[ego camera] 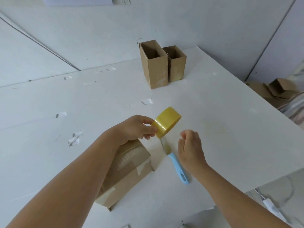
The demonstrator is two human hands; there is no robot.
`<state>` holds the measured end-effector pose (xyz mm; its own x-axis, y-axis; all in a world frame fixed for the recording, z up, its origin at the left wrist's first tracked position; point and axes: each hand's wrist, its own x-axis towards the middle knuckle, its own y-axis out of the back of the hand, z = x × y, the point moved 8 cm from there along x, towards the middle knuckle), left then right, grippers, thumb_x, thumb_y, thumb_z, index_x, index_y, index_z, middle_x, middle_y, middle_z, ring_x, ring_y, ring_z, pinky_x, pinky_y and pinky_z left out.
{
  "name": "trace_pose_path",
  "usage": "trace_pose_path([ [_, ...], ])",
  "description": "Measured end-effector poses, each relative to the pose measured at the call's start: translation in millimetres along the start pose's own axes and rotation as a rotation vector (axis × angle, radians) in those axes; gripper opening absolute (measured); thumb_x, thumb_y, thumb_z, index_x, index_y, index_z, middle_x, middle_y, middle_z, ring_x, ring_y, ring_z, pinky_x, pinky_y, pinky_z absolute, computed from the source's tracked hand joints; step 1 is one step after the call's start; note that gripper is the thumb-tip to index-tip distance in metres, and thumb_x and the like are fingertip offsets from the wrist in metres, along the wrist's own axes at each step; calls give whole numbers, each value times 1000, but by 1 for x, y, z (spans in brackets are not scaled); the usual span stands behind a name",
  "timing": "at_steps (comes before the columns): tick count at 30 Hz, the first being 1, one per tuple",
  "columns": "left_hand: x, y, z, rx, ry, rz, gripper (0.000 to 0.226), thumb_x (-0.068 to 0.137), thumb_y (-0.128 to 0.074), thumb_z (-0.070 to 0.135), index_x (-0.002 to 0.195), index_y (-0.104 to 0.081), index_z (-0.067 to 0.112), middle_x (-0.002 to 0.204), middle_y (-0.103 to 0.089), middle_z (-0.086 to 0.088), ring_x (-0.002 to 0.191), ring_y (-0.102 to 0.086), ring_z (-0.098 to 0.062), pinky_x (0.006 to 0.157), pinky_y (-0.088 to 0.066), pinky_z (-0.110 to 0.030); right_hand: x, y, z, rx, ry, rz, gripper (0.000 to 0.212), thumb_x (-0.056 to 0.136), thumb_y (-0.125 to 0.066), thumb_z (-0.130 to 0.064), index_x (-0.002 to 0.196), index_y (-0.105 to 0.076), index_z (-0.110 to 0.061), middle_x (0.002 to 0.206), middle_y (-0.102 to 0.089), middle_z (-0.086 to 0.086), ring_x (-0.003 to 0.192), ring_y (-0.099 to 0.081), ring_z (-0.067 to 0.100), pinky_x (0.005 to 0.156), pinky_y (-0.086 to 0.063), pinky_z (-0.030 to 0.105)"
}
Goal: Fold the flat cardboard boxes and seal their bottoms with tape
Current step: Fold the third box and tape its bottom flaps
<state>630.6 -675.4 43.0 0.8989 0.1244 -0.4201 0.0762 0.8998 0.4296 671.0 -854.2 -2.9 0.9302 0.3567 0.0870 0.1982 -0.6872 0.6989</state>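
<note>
My left hand [136, 127] grips a yellow roll of clear tape [167, 121] above the white table [222, 132]. Beneath my left forearm lies a folded cardboard box [130, 170] on its side, with strips of tape across its bottom end. My right hand [191, 148] hovers just right of the roll, fingers loosely curled, holding nothing that I can see. A knife with a light blue handle [178, 168] lies on the table between the box and my right hand. Two upright folded boxes, one [154, 66] beside the other [176, 63], stand at the back, tops open.
Scraps of white tape [75, 137] are stuck on the table's left half. More cardboard [276, 89] lies on the floor beyond the table's right edge. The table's near right corner ends close to my right forearm.
</note>
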Motion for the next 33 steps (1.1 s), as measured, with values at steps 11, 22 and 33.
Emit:
trace_pose_path([
  [11, -1, 2, 2, -59, -10, 36, 16, 81, -75, 22, 98, -75, 22, 70, -70, 7, 73, -60, -14, 82, -49, -28, -24, -43, 19, -361, -97, -346, 23, 90, -44, -11, 112, -51, -14, 111, -53, 7, 101, -52, 25, 77, -38, 27],
  [22, 0, 4, 1, -109, -5, 34, 24, 81, -76, 22, 104, -73, 21, 74, -69, 6, 75, -58, -14, 86, -50, -30, -46, 34, -4, -207, 15, -270, 34, 92, -49, -39, 67, -49, -17, 57, -48, 0, 52, -41, 15, 51, -33, 28],
  [33, -4, 5, 7, -122, -62, 83, 19, 77, -79, 19, 94, -72, 24, 75, -70, 0, 68, -53, -14, 78, -47, -28, -50, 56, -79, -543, 190, -214, 34, 99, -34, -36, 69, -35, -19, 55, -39, -1, 49, -34, 18, 44, -22, 28],
])
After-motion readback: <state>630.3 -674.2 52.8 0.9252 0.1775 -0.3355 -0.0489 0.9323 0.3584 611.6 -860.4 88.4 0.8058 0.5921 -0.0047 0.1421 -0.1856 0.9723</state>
